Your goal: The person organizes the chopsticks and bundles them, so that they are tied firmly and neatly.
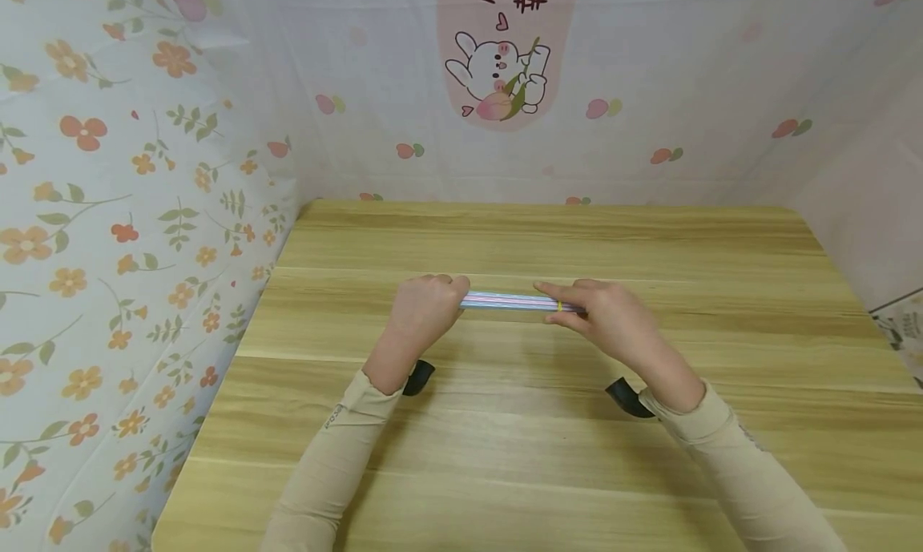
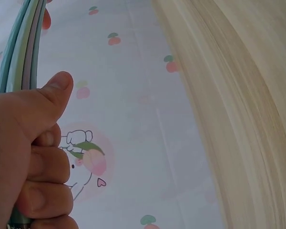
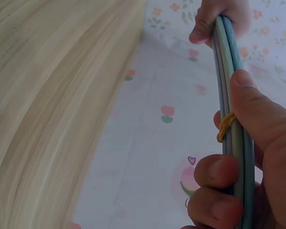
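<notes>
A wood-grain counter (image 1: pixel 519 488) fills most of the head view, with a white cloth (image 1: pixel 649 71) printed with fruit and a rabbit rising behind it. Beige sleeves (image 1: pixel 317 476) cover both forearms, which reach in from the near side. The left hand (image 1: pixel 429 310) is curled in a fist round 1 end of a bundle of sticks (image 1: pixel 505 300); the right hand (image 1: pixel 613 318) pinches the other end between thumb and curled fingers. The bundle is held above the counter, between the hands, its long axis running left to right, nearly parallel to the counter's back edge, the right end slightly nearer the person. Its blue, green and pinkish sticks lie side by side. 1 yellow band (image 1: pixel 559 305) circles it at the right hand's fingertips.
</notes>
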{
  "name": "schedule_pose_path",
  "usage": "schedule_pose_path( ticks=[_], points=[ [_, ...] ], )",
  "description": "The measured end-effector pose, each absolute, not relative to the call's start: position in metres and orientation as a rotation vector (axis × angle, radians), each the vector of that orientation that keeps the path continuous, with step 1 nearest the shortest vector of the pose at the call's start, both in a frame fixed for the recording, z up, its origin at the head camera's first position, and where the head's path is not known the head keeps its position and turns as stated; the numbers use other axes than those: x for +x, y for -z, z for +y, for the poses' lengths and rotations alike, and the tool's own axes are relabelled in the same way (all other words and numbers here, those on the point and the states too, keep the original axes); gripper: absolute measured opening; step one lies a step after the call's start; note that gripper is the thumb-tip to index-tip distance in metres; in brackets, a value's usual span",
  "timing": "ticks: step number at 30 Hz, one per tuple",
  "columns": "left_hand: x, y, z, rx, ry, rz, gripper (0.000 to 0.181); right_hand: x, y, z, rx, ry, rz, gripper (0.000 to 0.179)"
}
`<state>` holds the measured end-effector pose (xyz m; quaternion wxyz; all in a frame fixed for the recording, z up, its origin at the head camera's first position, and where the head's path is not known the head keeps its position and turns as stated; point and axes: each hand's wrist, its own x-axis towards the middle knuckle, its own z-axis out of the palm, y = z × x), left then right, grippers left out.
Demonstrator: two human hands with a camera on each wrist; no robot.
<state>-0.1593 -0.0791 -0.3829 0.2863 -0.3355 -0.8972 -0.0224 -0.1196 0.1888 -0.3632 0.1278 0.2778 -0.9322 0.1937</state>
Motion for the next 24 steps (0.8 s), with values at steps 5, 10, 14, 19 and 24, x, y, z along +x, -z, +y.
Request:
schedule_pose_path(
  ticks=[5, 10, 14, 19, 24],
  points=[
    [-0.160, 0.383, -0.080, -0.905, 0.060, -2.392, 0.031, -0.120, 0.364, 0.187, 0.807, -0.547, -2.712, 0.051],
    [-0.161, 0.383, -0.082, -0.908, 0.056, -2.398, 0.031, -0.120, 0.361, 0.190, 0.833, -0.614, -2.761, 0.052],
    [-0.161, 0.382, -0.084, -0.896, 0.032, -2.399, 0.034, -0.119, 0.356, 0.195, 0.819, -0.690, -2.794, 0.043],
    [-0.162, 0.380, -0.086, -0.879, 0.014, -2.383, 0.041, -0.119, 0.350, 0.199, 0.790, -0.669, -2.785, 0.028],
    [-0.164, 0.379, -0.086, -0.882, 0.017, -2.372, 0.041, -0.119, 0.344, 0.197, 0.780, -0.635, -2.813, 0.022]
  ],
)
